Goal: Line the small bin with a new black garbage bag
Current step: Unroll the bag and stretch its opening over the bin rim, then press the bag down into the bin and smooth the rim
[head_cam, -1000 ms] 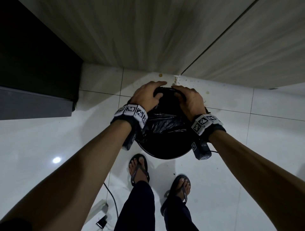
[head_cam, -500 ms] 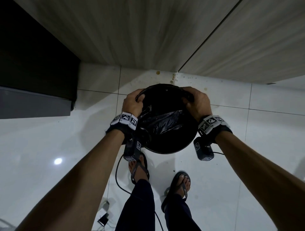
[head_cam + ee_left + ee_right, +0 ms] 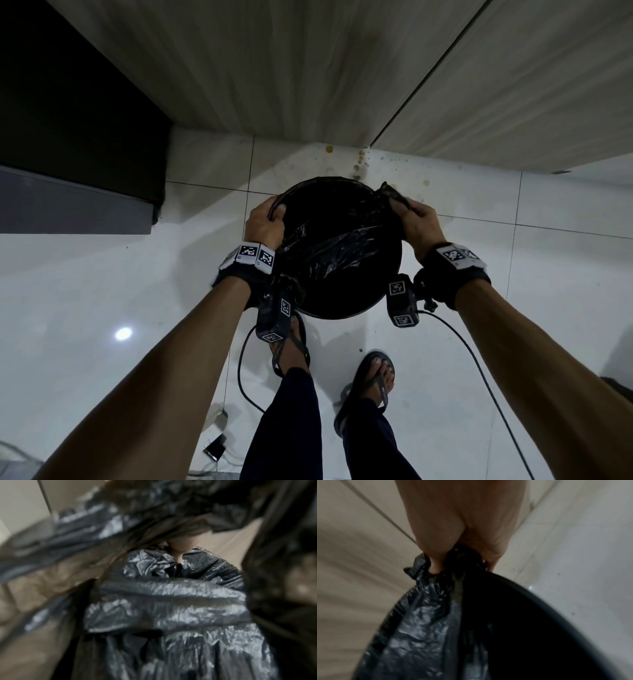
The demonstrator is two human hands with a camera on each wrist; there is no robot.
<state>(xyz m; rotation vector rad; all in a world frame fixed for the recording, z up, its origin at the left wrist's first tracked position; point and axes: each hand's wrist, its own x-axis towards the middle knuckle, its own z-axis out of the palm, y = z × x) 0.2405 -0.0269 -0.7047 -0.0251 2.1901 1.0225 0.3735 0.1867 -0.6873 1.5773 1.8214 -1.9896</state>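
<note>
Here the left hand (image 3: 264, 223) and right hand (image 3: 417, 219) each pinch the bag (image 3: 337, 251) mouth at opposite sides of the bin (image 3: 346, 306) rim (near edge still uncovered).

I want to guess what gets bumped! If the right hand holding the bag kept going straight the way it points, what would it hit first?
Probably the wooden cabinet front. The right hand, gripping the black garbage bag at the bin rim, points across stained floor tiles toward it; depth is unclear.
</note>
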